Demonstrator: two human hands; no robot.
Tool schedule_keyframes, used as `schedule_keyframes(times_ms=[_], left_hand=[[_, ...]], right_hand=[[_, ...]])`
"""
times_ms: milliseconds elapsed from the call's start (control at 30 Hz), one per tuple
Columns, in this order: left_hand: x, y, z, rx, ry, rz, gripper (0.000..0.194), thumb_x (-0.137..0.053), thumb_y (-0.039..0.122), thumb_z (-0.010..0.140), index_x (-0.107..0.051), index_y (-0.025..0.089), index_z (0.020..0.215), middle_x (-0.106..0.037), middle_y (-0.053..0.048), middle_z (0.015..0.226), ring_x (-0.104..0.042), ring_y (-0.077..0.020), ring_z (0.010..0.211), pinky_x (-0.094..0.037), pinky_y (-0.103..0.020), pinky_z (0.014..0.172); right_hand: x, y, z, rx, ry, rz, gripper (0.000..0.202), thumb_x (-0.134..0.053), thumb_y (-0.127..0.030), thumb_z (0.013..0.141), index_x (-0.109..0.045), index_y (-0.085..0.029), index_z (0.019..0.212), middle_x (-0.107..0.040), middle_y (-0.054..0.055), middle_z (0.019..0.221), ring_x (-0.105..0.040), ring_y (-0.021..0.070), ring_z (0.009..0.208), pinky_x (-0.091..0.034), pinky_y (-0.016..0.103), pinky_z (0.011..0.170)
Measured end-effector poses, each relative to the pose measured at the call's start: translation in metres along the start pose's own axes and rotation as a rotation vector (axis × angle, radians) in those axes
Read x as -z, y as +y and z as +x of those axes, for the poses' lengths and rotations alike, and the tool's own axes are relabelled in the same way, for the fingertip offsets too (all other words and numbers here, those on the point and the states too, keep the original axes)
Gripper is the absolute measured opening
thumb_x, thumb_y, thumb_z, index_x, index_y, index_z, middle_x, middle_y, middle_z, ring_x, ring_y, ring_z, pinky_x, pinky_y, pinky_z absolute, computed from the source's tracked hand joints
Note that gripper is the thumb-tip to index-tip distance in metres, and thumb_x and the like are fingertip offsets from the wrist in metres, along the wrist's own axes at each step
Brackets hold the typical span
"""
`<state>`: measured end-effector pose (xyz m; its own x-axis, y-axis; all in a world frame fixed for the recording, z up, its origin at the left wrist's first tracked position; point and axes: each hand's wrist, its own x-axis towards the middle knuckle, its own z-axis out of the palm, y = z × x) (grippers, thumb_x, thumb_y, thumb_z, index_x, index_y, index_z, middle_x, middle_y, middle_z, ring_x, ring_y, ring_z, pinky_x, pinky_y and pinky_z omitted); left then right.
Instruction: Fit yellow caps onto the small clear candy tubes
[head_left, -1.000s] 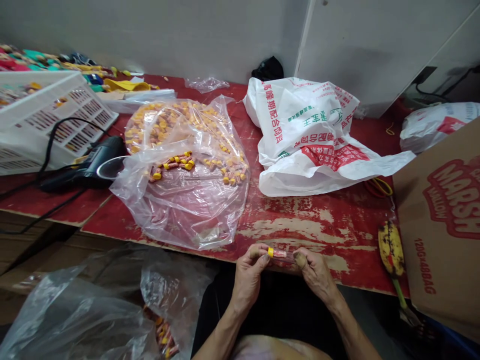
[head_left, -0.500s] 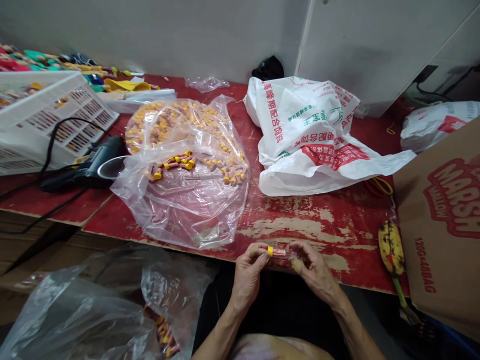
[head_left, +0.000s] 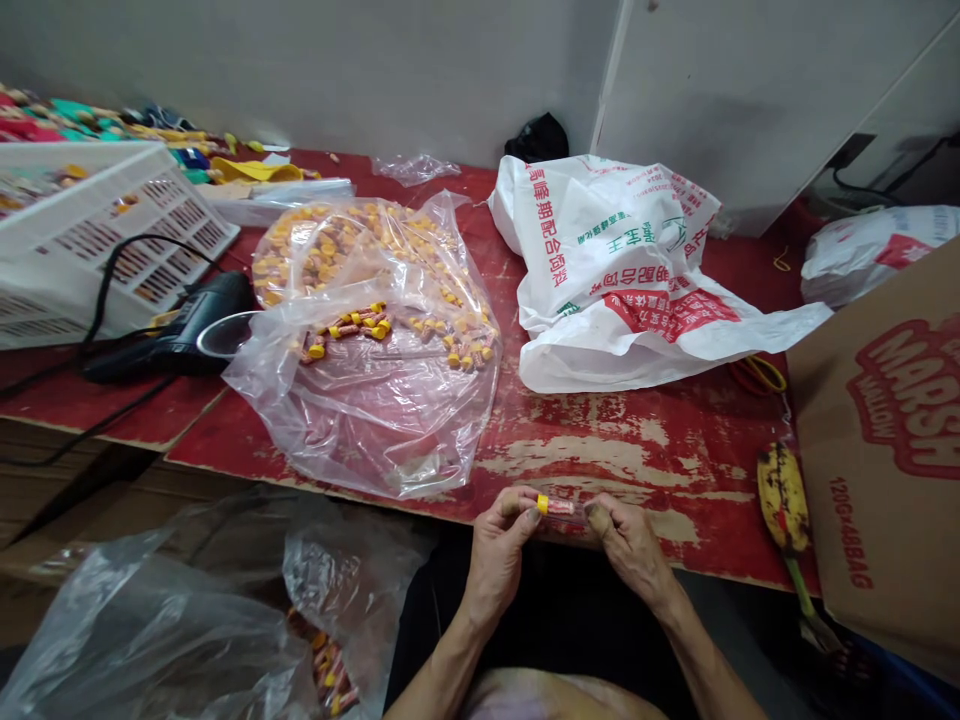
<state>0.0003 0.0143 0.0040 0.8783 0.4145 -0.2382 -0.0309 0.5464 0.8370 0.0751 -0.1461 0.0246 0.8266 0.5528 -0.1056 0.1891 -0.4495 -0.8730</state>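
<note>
Head view: low in the centre of the frame, the left hand (head_left: 501, 535) and the right hand (head_left: 628, 540) pinch the two ends of a small tube (head_left: 556, 507) with a yellow cap, held level just over the near edge of the worn red table (head_left: 600, 440). Gripping both ends likely steadies so small a piece. At centre left, a clear bag (head_left: 375, 340) lies open, spread flat so its many like tubes stay reachable. A white printed bag (head_left: 622, 270) slumps at upper right; a spotted banana (head_left: 782, 497) lies at right beside a cardboard box (head_left: 885, 450).
</note>
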Motion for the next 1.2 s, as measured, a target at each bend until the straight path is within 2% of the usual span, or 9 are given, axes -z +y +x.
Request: schedule_keyframes(times_ms=[167,267,367,567,633,767,933,1100,1200], left_hand=[[-0.0002,-0.0010,0.0004,0.013,0.020,-0.020,0.012,-0.077,0.026,0.066,-0.070,0.016,0.068,-0.059,-0.003,0.089,-0.053,-0.0130,0.069,-0.045,-0.024,0.065],[-0.0008,-0.0012,0.0009,0.015,0.022,-0.019,0.012,-0.077,0.026,0.066,-0.070,0.016,0.068,-0.060,-0.003,0.088,-0.054,-0.0134,0.069,-0.046,-0.025,0.065],[-0.0011,-0.0011,0.0007,0.005,0.019,-0.004,0.013,-0.077,0.026,0.066,-0.070,0.016,0.066,-0.059,-0.004,0.087,-0.053,-0.0137,0.070,-0.045,-0.024,0.064],[-0.0007,-0.0012,0.0002,0.003,0.007,0.012,0.011,-0.076,0.026,0.068,-0.070,0.016,0.066,-0.059,-0.004,0.089,-0.053,-0.0143,0.073,-0.044,-0.025,0.067],[-0.0003,-0.0018,0.0003,0.004,0.003,0.024,0.011,-0.076,0.026,0.068,-0.070,0.016,0.066,-0.058,-0.004,0.088,-0.052,-0.0138,0.072,-0.043,-0.025,0.066],[0.0015,-0.0039,-0.0001,-0.008,-0.020,0.045,0.009,-0.075,0.024,0.069,-0.070,0.017,0.066,-0.058,-0.003,0.089,-0.052,-0.0144,0.076,-0.042,-0.024,0.068],[0.0030,-0.0064,-0.0005,-0.006,-0.038,0.054,0.006,-0.073,0.022,0.072,-0.070,0.018,0.069,-0.058,-0.003,0.092,-0.053,-0.0153,0.081,-0.041,-0.025,0.073],[0.0034,-0.0077,-0.0010,-0.007,-0.063,0.075,0.005,-0.073,0.021,0.073,-0.071,0.018,0.069,-0.057,-0.003,0.092,-0.052,-0.0151,0.083,-0.041,-0.024,0.074],[0.0036,-0.0075,-0.0009,-0.014,-0.072,0.084,0.005,-0.072,0.020,0.074,-0.071,0.018,0.069,-0.057,-0.003,0.093,-0.052,-0.0154,0.084,-0.041,-0.024,0.075]], right_hand=[[0.0000,-0.0010,-0.0018,-0.025,-0.016,0.044,0.032,-0.053,-0.039,0.084,-0.055,-0.020,0.110,-0.062,0.004,0.093,-0.054,0.0154,0.071,-0.043,0.024,0.061],[0.0000,-0.0012,-0.0025,0.001,-0.049,-0.040,0.026,-0.048,-0.041,0.087,-0.059,-0.019,0.096,-0.061,0.002,0.079,-0.051,0.0141,0.063,-0.038,0.024,0.056],[-0.0011,0.0012,-0.0023,0.000,-0.046,-0.064,0.040,-0.036,-0.048,0.091,-0.056,-0.018,0.074,-0.052,-0.001,0.060,-0.046,0.0128,0.054,-0.033,0.024,0.052],[0.0028,-0.0014,-0.0035,-0.026,-0.060,0.001,0.032,-0.052,-0.041,0.085,-0.055,-0.020,0.108,-0.062,0.003,0.091,-0.054,0.0159,0.073,-0.040,0.024,0.062],[0.0035,-0.0003,-0.0033,-0.021,-0.079,-0.018,0.027,-0.048,-0.043,0.087,-0.058,-0.019,0.095,-0.060,0.001,0.078,-0.051,0.0149,0.066,-0.037,0.024,0.057],[0.0012,0.0046,-0.0028,0.002,-0.051,-0.012,0.040,-0.036,-0.048,0.092,-0.056,-0.018,0.074,-0.050,-0.002,0.059,-0.045,0.0130,0.055,-0.032,0.024,0.052],[0.0006,0.0035,-0.0040,-0.033,-0.042,0.034,0.030,-0.052,-0.045,0.085,-0.057,-0.019,0.097,-0.059,0.001,0.079,-0.050,0.0146,0.066,-0.037,0.024,0.057],[0.0000,0.0061,-0.0027,-0.030,-0.056,-0.003,0.042,-0.036,-0.050,0.090,-0.055,-0.018,0.072,-0.050,-0.001,0.060,-0.043,0.0130,0.055,-0.031,0.024,0.052],[0.0002,0.0040,-0.0031,-0.035,-0.044,0.035,0.036,-0.042,-0.049,0.088,-0.059,-0.017,0.087,-0.057,0.002,0.072,-0.048,0.0142,0.061,-0.035,0.025,0.056]])
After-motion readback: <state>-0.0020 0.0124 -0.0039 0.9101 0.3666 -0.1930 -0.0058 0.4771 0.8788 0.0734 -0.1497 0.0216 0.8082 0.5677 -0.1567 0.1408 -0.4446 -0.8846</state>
